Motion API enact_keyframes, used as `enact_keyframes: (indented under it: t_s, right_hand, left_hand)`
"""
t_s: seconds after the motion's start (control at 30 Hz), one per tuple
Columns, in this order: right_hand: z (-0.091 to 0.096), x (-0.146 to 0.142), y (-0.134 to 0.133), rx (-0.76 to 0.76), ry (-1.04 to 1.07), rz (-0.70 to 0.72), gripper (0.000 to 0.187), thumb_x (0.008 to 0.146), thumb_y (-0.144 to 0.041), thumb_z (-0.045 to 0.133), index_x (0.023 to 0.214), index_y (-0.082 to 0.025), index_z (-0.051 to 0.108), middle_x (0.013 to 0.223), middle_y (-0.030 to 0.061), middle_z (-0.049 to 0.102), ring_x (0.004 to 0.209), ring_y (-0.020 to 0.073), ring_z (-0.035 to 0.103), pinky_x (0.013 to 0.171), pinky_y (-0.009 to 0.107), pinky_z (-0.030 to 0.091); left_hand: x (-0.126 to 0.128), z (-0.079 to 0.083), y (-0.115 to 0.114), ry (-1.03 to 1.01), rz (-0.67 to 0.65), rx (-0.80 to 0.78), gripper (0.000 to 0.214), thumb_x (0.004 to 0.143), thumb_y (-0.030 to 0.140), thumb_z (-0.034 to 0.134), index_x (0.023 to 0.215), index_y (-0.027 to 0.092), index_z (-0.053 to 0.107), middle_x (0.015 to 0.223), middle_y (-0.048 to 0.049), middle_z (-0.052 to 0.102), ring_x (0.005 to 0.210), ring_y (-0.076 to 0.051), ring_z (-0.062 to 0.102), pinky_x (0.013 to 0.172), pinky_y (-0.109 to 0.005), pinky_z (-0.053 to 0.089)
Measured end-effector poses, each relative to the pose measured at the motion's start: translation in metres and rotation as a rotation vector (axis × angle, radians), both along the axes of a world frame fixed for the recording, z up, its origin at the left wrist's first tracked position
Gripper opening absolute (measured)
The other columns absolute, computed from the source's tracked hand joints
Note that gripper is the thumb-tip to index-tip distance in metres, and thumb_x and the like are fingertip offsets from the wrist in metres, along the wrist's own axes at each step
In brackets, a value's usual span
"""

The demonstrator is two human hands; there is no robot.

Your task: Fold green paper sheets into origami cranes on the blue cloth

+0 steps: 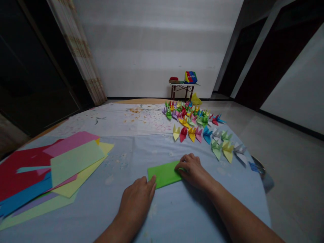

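Left hand (pixel 136 197), unclenched, touches green paper (pixel 164 174); right hand (pixel 193 169) pinches it (loose sheets (pixel 76 160) lie left, paper cranes (pixel 183 135) beyond).

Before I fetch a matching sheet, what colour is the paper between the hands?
The paper is bright green; head view.

Paper cranes (pixel 198 135) crowd far right; mid-table cloth (pixel 141 150) lies open.

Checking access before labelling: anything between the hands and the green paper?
Nothing visible: left hand and right hand both touch the green paper. Loose sheets lie off left; paper cranes stand beyond and to the right.
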State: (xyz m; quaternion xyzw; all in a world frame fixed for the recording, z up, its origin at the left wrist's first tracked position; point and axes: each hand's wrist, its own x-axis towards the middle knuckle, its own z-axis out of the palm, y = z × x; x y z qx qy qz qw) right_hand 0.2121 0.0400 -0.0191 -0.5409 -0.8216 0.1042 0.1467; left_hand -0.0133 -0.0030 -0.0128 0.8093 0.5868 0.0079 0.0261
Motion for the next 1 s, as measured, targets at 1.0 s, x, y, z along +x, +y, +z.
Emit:
enact_keyframes:
  t_s: [1.0]
  right_hand:
    - [0.006,0.003,-0.053,0.065,-0.257,0.177,0.046,0.085,-0.053,0.038,0.125,-0.032,0.044,0.128,0.0071,0.045,0.115,0.0318,0.034,0.088,0.048,0.025]
  left_hand:
    - [-0.004,-0.003,0.003,-0.001,0.007,-0.060,0.036,0.089,0.038,0.030,0.118,0.030,0.051,0.084,-0.0043,0.061,0.078,-0.018,0.059,0.061,-0.026,0.042]
